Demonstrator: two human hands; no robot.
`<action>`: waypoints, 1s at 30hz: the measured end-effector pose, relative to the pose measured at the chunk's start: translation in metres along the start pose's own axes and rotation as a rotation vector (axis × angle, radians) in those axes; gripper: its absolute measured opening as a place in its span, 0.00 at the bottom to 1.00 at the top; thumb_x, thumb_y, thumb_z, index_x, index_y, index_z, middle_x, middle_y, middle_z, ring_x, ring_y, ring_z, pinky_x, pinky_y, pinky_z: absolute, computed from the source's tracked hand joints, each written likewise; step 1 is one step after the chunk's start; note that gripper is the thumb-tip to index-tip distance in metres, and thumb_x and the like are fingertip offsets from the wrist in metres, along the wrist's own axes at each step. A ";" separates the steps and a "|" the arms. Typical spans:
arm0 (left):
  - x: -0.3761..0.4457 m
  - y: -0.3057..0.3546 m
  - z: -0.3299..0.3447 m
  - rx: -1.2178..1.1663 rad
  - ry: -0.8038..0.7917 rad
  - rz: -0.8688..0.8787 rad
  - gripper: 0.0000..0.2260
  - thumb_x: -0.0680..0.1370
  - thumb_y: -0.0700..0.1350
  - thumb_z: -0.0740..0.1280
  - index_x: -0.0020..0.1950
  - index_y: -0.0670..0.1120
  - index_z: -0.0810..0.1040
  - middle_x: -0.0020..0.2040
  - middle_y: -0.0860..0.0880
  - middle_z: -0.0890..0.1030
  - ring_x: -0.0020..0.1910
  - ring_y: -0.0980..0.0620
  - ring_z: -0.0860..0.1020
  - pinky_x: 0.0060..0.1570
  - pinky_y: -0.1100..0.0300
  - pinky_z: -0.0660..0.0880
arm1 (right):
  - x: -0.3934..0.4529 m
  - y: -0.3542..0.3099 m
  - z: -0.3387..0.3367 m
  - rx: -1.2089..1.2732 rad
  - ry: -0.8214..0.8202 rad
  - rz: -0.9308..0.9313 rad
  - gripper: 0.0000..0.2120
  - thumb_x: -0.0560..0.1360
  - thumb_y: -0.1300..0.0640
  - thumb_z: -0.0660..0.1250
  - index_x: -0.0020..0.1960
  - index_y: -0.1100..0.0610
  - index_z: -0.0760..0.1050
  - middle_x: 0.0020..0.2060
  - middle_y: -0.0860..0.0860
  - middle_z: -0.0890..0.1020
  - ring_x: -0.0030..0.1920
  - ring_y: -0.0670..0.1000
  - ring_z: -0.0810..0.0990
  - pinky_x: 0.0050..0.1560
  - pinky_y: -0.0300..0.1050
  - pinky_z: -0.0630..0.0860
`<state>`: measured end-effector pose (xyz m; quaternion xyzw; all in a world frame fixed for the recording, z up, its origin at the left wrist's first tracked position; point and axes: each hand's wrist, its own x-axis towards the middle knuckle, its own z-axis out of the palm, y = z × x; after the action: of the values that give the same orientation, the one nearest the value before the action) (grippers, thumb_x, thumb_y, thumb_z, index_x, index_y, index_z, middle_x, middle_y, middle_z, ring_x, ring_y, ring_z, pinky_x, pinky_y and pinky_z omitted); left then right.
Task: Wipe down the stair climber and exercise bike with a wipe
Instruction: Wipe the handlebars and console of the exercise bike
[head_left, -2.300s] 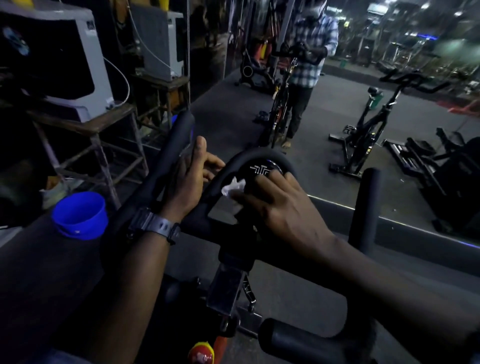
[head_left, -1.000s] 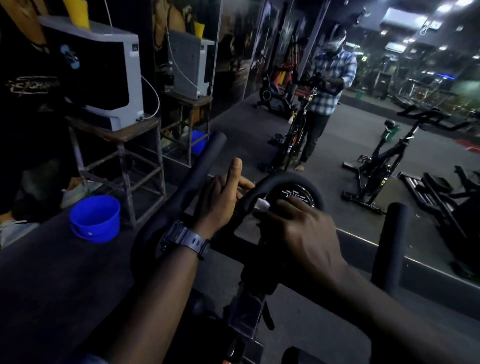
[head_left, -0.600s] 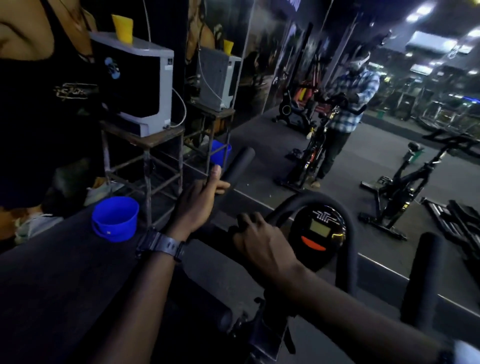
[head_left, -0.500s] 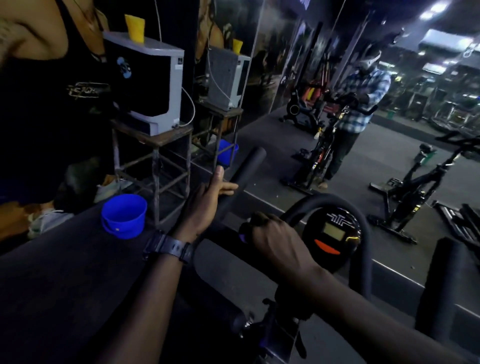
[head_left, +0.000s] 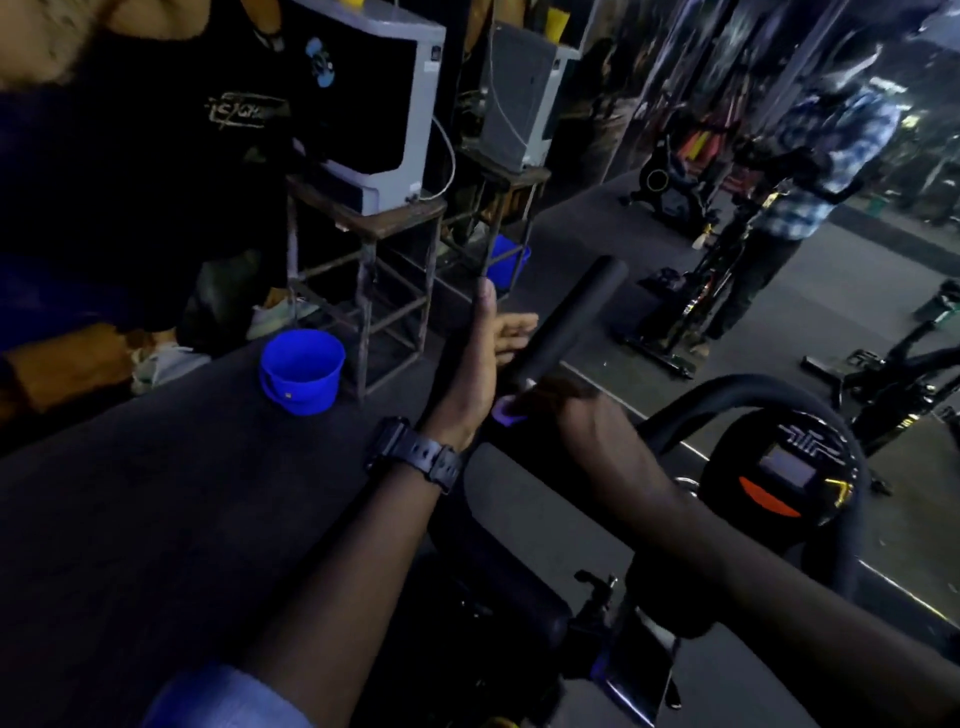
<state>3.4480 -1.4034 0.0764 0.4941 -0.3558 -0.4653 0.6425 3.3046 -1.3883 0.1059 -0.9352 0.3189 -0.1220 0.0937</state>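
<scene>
Since the frame half a second back, the right hand (head_left: 566, 415) has slid off the centre of the bars to the base of the black foam-padded left handlebar grip (head_left: 566, 317), and the round black console with orange button (head_left: 779, 473) now sits at 3 o'clock of it. Its fingers are curled around the bar with the small white wipe (head_left: 506, 410) pinched beneath them; only a pale edge shows. I judge this placement suits a stroke along the grip. The left hand (head_left: 485, 358), wearing a black wristwatch (head_left: 415, 457), lies with straight fingers against the grip's side at 9 o'clock, thumb up, apparently steadying the black exercise bike (head_left: 597, 618); it clamps nothing. No stair climber can be identified. Flooring is dark matting (head_left: 156, 519). A blue plastic bucket (head_left: 302, 371) stands at 10 o'clock, beside a rusted metal stand (head_left: 374, 270) carrying a white-cased appliance (head_left: 384, 104). At 1 o'clock a wall mirror (head_left: 727, 156) reflects a person in a checked shirt.
</scene>
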 end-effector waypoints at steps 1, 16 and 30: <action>0.002 0.002 0.000 0.012 -0.015 0.009 0.36 0.84 0.59 0.37 0.65 0.40 0.78 0.64 0.44 0.80 0.61 0.50 0.78 0.62 0.58 0.71 | 0.002 0.006 -0.001 -0.013 -0.023 0.011 0.11 0.77 0.53 0.64 0.55 0.56 0.81 0.51 0.56 0.83 0.50 0.56 0.82 0.49 0.52 0.77; 0.003 0.001 -0.001 -0.072 0.018 -0.008 0.33 0.83 0.62 0.40 0.66 0.43 0.76 0.60 0.49 0.82 0.60 0.54 0.79 0.64 0.54 0.73 | 0.103 0.038 -0.046 -0.479 0.115 0.166 0.09 0.77 0.59 0.66 0.53 0.65 0.78 0.49 0.63 0.82 0.49 0.63 0.82 0.42 0.50 0.75; 0.007 -0.007 -0.001 -0.042 -0.016 0.029 0.33 0.83 0.64 0.43 0.76 0.43 0.67 0.73 0.45 0.72 0.70 0.49 0.72 0.69 0.53 0.68 | 0.110 0.052 -0.056 -0.478 0.207 0.363 0.11 0.79 0.59 0.61 0.57 0.62 0.77 0.55 0.58 0.81 0.54 0.60 0.81 0.41 0.38 0.75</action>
<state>3.4498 -1.4106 0.0688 0.4716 -0.3579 -0.4674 0.6566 3.3430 -1.5023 0.1644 -0.8411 0.5082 -0.1196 -0.1414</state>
